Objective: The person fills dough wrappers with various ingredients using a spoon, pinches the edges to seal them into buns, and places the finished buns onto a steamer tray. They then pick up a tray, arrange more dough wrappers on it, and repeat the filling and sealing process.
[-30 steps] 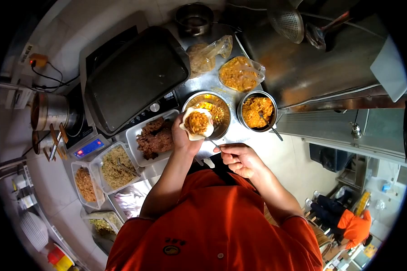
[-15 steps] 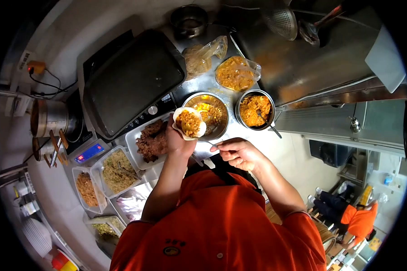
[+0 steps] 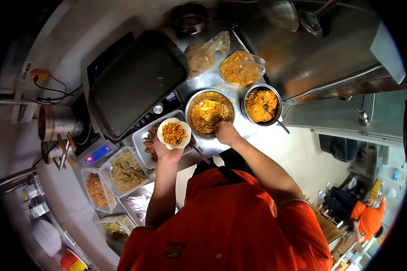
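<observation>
My left hand [image 3: 167, 151] cups a pale, wavy-edged dough wrapper [image 3: 182, 141] from below, over the tray of dark minced meat [image 3: 150, 143]. Orange-brown chopped filling [image 3: 173, 133] covers its middle. At the near rim of a steel bowl [image 3: 232, 113] is my right hand [image 3: 226, 133], fingers closed around a thin utensil. That seems to be a spoon [image 3: 209, 117], its end dipping into the orange filling in the bowl; most of the handle is hidden by the fingers.
A black griddle [image 3: 138, 83] stands at left. Right of the steel bowl are a pot of orange filling [image 3: 262, 106] with a spoon and a bag [image 3: 242, 67]. Plastic tubs [image 3: 124, 171] and a blue-lit scale [image 3: 98, 154] sit lower left. Another person [image 3: 366, 219] works far right.
My right hand has moved up and left from beside the wrapper into the steel bowl with the spoon. My left hand has shifted slightly left and lower, and the wrapper lies flatter and more open.
</observation>
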Tool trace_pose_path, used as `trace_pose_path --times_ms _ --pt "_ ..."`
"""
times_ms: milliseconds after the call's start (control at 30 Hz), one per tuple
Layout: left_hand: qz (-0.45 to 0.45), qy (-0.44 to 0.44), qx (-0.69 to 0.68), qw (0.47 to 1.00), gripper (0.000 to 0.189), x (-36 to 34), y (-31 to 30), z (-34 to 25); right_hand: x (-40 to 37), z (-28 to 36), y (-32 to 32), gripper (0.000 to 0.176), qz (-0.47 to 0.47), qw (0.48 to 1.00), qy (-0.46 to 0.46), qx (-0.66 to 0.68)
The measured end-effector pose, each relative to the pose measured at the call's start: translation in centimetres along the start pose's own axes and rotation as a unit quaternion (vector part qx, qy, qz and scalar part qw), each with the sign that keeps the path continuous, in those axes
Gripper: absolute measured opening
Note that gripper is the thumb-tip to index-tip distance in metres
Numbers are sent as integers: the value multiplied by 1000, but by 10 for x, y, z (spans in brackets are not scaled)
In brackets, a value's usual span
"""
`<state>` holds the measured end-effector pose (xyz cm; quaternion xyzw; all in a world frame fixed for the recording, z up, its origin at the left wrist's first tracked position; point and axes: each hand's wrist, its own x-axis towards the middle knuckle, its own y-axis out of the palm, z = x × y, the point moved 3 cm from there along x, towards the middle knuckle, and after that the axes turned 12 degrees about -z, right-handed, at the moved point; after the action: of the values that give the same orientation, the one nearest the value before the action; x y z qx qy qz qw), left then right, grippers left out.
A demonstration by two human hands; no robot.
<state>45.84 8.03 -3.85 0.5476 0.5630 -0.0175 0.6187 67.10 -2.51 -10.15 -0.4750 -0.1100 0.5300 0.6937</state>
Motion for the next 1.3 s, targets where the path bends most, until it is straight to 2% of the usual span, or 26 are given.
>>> trace_pose_path --times_ms 67,133,167,300,367,400,433,467,500,533,600,667,700,767,800,833,867,900,933,1000,1033,1067,1100,1133,1233,1300 --pt "81 -27 -27 996 45 1 0 2 -11 3 -17 27 -16 998 21 52" --pt "85 -17 -28 996 45 3 0 2 -20 -17 -19 25 -65 978 60 187" --pt "84 -19 -31 996 45 4 1 3 -22 -31 -13 23 -60 969 88 224" --pt "90 -24 -39 995 45 20 -3 9 -69 16 -89 25 -27 945 124 302" --pt "70 -14 -22 997 43 28 3 21 -91 35 -113 23 -88 939 77 323" --pt "49 -7 -3 999 42 32 7 29 -100 45 -120 23 -87 940 76 321" --pt "23 -8 8 1000 39 36 12 37 -107 60 -130 22 -160 945 -11 283" --pt "40 -46 -2 998 38 41 17 44 -113 71 -135 22 -231 937 -98 243" --pt "71 -57 -9 996 38 46 18 51 -114 75 -134 21 -262 933 -136 206" --pt "101 -68 -16 992 37 49 21 56 -115 78 -133 21 -263 933 -137 205" --pt "92 -68 -16 993 37 45 31 62 -120 83 -138 23 -294 924 -167 178" --pt "79 -66 -19 994 37 39 42 66 -127 82 -138 24 -290 927 -154 183" --pt "71 -70 -40 994 36 35 47 67 -128 75 -132 24 -229 930 -89 273" --pt "63 -77 -61 993 36 22 58 69 -126 65 -117 22 -92 900 60 422" --pt "74 -93 -76 990 35 14 66 71 -123 62 -117 22 -94 900 61 421" --pt "86 -109 -90 986 35 9 70 72 -118 56 -109 21 2 819 170 548" --pt "86 -110 -90 986 35 8 68 72 -118 57 -105 19 99 702 271 651" --pt "81 -103 -77 988 35 7 66 70 -119 58 -111 18 116 676 285 669" --pt "77 -95 -65 990 35 6 64 67 -120 58 -118 18 118 678 283 668" --pt "67 -64 -28 995 37 3 64 63 -124 60 -125 19 167 617 289 713" --pt "51 -59 -23 997 38 2 64 63 -121 60 -124 20 136 657 291 682" --pt "34 -55 -18 998 39 -1 62 63 -116 54 -116 21 147 663 291 674" --pt "81 -56 -19 995 40 6 56 62 -115 53 -113 22 166 658 292 674" --pt "85 -55 -19 995 40 12 48 60 -112 52 -114 23 185 655 289 673" --pt "7 -16 -10 1000 42 4 31 45 -106 47 -115 24 141 649 252 704" --pt "17 13 13 1000 43 11 7 30 -82 20 -95 24 41 791 219 570"
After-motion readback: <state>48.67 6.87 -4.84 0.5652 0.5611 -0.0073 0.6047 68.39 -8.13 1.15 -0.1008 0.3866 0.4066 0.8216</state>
